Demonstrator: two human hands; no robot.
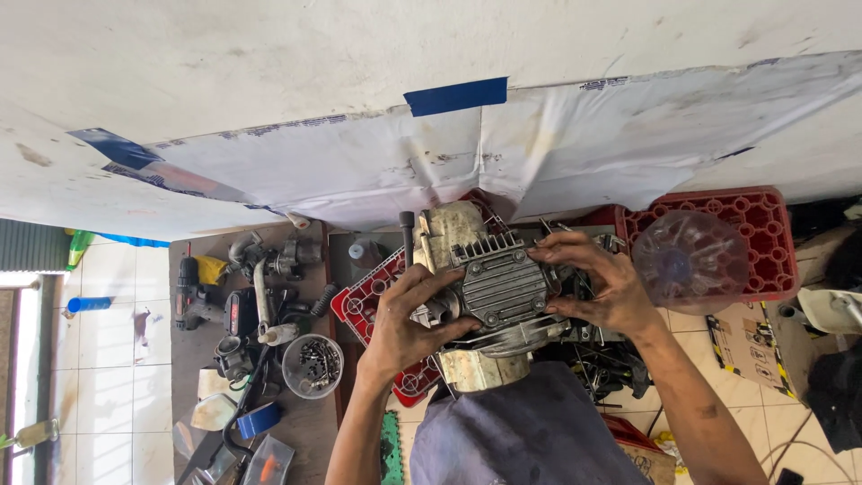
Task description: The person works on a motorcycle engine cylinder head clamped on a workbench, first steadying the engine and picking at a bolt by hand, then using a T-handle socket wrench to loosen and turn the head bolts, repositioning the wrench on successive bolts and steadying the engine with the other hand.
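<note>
Grey finned engine [505, 289] sits gripped by left hand [409, 328] and right hand [603, 286], cover bolted on, loose screws in cup [312, 365] left of it

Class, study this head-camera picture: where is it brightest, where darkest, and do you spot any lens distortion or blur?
Head view: brightest on the white wall and the white floor tiles at left; darkest among the black clutter at far right. The wide lens bows the floor and wall edges. The finned grey metal engine, held by the left hand and right hand, is sharp; the clear plastic bottle looks slightly soft.
</note>
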